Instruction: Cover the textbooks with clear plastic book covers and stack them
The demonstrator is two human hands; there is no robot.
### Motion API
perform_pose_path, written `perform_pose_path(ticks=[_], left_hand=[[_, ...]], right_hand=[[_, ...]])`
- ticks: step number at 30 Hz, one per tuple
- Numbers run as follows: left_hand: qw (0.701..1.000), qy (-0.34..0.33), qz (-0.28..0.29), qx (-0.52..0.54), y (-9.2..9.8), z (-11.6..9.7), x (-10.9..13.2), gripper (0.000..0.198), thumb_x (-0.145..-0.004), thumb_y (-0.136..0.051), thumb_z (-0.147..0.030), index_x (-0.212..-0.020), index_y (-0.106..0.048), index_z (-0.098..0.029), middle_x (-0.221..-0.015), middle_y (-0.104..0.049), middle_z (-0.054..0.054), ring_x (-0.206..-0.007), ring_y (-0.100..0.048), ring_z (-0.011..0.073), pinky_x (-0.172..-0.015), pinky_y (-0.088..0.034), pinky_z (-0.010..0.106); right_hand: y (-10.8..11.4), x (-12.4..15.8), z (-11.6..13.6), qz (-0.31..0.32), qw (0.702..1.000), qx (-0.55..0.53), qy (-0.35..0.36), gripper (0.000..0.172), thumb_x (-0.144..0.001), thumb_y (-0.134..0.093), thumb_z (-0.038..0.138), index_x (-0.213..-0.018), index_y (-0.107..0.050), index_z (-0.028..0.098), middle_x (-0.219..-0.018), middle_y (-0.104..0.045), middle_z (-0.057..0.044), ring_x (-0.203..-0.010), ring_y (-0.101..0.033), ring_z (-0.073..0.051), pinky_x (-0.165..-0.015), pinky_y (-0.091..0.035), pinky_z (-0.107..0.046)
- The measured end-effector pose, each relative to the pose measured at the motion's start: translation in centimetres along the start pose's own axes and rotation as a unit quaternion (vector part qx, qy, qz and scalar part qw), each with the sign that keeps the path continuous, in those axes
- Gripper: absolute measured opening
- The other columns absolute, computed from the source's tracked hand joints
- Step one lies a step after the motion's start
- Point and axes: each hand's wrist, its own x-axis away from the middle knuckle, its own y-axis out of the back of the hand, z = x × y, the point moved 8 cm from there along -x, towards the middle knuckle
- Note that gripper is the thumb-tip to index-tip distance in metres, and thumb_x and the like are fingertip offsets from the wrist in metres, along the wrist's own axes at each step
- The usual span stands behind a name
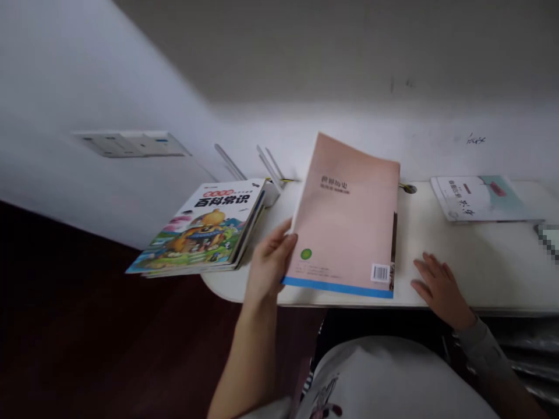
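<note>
My left hand point(271, 256) grips a pink book point(349, 221) by its left edge, thumb on the cover. The book is tilted up above the desk, showing a barcode at its lower right and a blue band along its bottom. To the right of it, my right hand point(442, 291) rests near the desk's front edge with fingers spread and nothing in it. A stack of picture books point(209, 230) lies left of my left hand, its top cover colourful and its near end jutting past the desk edge.
A white and teal booklet point(478, 198) lies on the white desk point(437, 244) at the right. A white router's antennas point(271, 166) rise behind the stack. Wall sockets point(131, 144) are at the left. A cable hole point(409, 189) sits near the wall.
</note>
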Motion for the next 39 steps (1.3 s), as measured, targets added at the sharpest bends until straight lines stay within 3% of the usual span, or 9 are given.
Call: perform_pose_path(ticks=[4,10,15,19,23,27,31,35,39], left_hand=[[0.990,0.113,0.083,0.032,-2.4,6.4,0.7,0.070,-0.066,-0.066,-0.036,-0.130,-0.049,-0.013,-0.080,-0.071,0.005,-0.068,-0.067,0.0199,-0.058,-0.054,0.031],[0.993,0.101,0.060,-0.017,-1.9,10.1,0.6,0.070,-0.069,-0.063,-0.041,-0.131,-0.048,-0.010,-0.086,-0.071,0.008,-0.075,-0.067,0.0209,-0.061,-0.053,0.029],[0.978,0.017,0.051,-0.204,-1.3,10.1,0.3,0.058,-0.075,-0.057,-0.045,-0.124,-0.057,-0.013,-0.090,-0.070,0.007,-0.087,-0.065,0.0231,-0.073,-0.051,0.032],[0.914,-0.046,0.039,-0.402,-1.3,9.3,0.7,0.044,-0.084,-0.049,-0.038,-0.123,-0.058,-0.020,-0.085,-0.070,0.006,-0.083,-0.065,0.0230,-0.077,-0.048,0.033],[0.843,-0.062,0.071,-0.529,-1.9,9.4,1.3,0.041,-0.090,-0.039,-0.028,-0.128,-0.052,-0.022,-0.101,-0.069,0.009,-0.088,-0.064,0.0223,-0.078,-0.047,0.034],[0.787,-0.156,0.055,-0.595,-2.7,8.3,2.6,0.040,-0.089,-0.040,-0.024,-0.126,-0.053,-0.017,-0.115,-0.062,0.013,-0.100,-0.059,0.0250,-0.085,-0.047,0.038],[0.741,-0.253,-0.008,-0.622,-3.6,7.1,5.8,0.041,-0.091,-0.041,-0.030,-0.124,-0.055,-0.011,-0.126,-0.056,0.018,-0.122,-0.046,0.0316,-0.100,-0.037,0.047],[0.705,-0.243,-0.018,-0.666,-4.9,8.6,8.6,0.061,-0.091,-0.039,-0.046,-0.134,-0.043,-0.003,-0.136,-0.045,0.025,-0.135,-0.025,0.0397,-0.105,-0.022,0.061],[0.695,-0.220,-0.013,-0.684,-5.4,10.3,9.5,0.067,-0.092,-0.034,-0.048,-0.134,-0.039,0.004,-0.135,-0.044,0.029,-0.134,-0.027,0.0411,-0.103,-0.025,0.063]], right_hand=[[0.0,0.4,-0.1,0.002,1.000,0.006,-0.002,0.045,-0.092,-0.038,0.042,-0.127,-0.051,0.016,-0.137,-0.047,-0.017,-0.129,-0.040,-0.029,-0.102,-0.031,-0.048],[0.3,0.4,0.2,0.003,1.000,0.007,-0.005,0.045,-0.092,-0.039,0.041,-0.125,-0.052,0.015,-0.136,-0.048,-0.018,-0.130,-0.038,-0.029,-0.103,-0.029,-0.048],[0.4,0.4,0.3,0.003,1.000,0.005,-0.006,0.044,-0.092,-0.039,0.041,-0.126,-0.052,0.015,-0.137,-0.048,-0.017,-0.129,-0.039,-0.029,-0.104,-0.029,-0.048],[0.4,0.4,0.2,0.007,1.000,0.013,-0.005,0.045,-0.093,-0.038,0.041,-0.126,-0.051,0.014,-0.137,-0.047,-0.017,-0.129,-0.039,-0.029,-0.103,-0.029,-0.049],[0.2,0.5,0.1,0.005,1.000,0.015,0.000,0.045,-0.093,-0.038,0.042,-0.126,-0.051,0.015,-0.137,-0.047,-0.017,-0.129,-0.039,-0.030,-0.103,-0.030,-0.049],[0.8,0.3,0.8,-0.004,1.000,0.018,-0.002,0.043,-0.093,-0.038,0.039,-0.127,-0.051,0.015,-0.141,-0.043,-0.018,-0.131,-0.037,-0.030,-0.102,-0.031,-0.050],[1.5,-0.4,4.0,0.015,0.998,0.001,0.057,0.044,-0.094,-0.038,0.038,-0.132,-0.048,0.019,-0.144,-0.040,-0.014,-0.134,-0.032,-0.028,-0.106,-0.026,-0.050],[1.2,-0.8,7.5,0.045,0.990,-0.028,0.131,0.046,-0.093,-0.039,0.040,-0.134,-0.045,0.021,-0.143,-0.042,-0.012,-0.134,-0.032,-0.028,-0.107,-0.023,-0.053],[0.3,-0.6,8.5,0.050,0.987,-0.028,0.149,0.048,-0.091,-0.044,0.041,-0.133,-0.046,0.019,-0.143,-0.041,-0.013,-0.134,-0.033,-0.027,-0.106,-0.024,-0.053]])
